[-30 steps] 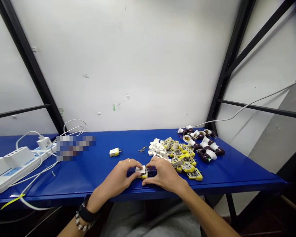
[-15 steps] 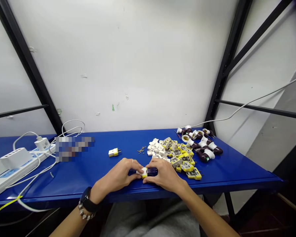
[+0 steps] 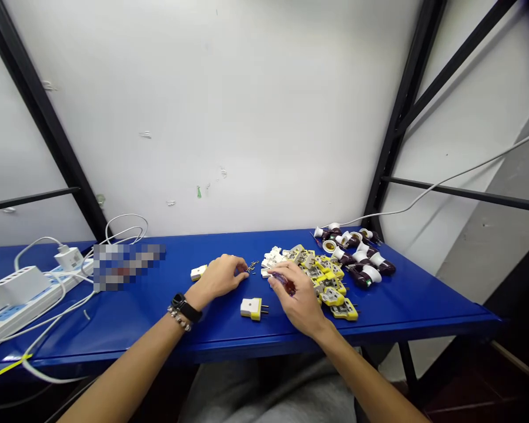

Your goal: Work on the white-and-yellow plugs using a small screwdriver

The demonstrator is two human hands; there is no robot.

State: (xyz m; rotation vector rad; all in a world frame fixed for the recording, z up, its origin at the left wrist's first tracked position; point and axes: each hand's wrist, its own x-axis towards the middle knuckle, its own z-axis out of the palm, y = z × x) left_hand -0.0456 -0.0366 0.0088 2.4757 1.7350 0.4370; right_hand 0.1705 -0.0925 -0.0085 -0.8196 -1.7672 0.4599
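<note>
Where the hands [image 3: 218, 277] [image 3: 297, 299] part, a two-pin plug [image 3: 252, 308], prongs pointing right.

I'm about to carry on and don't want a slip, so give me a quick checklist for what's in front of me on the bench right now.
1. The screwdriver in the right hand: ok, held in the fingers.
2. The screwdriver's tip: cannot tell, hidden by the fingers.
3. The yellow-and-white plug: ok, lying on the blue bench, prongs pointing right.
4. That plug's screws: cannot tell from this view.
5. The small screws: ok, in a small heap just past the left hand.
6. The second plug: cannot tell whether the left hand touches it.
</note>
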